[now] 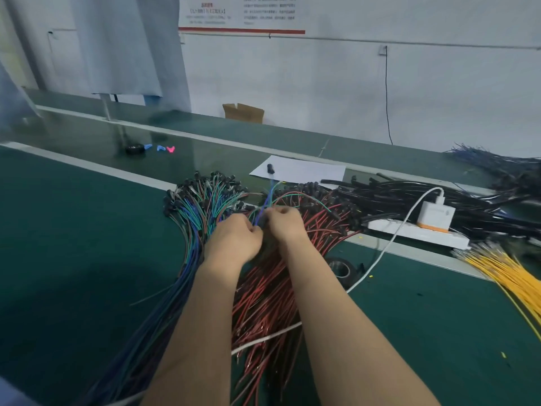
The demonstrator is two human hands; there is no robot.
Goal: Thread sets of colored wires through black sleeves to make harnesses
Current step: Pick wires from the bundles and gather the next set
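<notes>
Hands meet over the red wire bundle (263, 291): left hand (234, 240) pinches a few blue and green wires (265, 203), kept together, probably for feeding; right hand (285, 227) is curled beside them, its grasp hidden. Black sleeves (409, 194) lie right of the bundle, within reach.

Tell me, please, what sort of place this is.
Probably a factory wire-harness assembly line: fanned bundles of red insulated wires, a heap of black tube sleeves, and a long green-matted workbench.
</notes>
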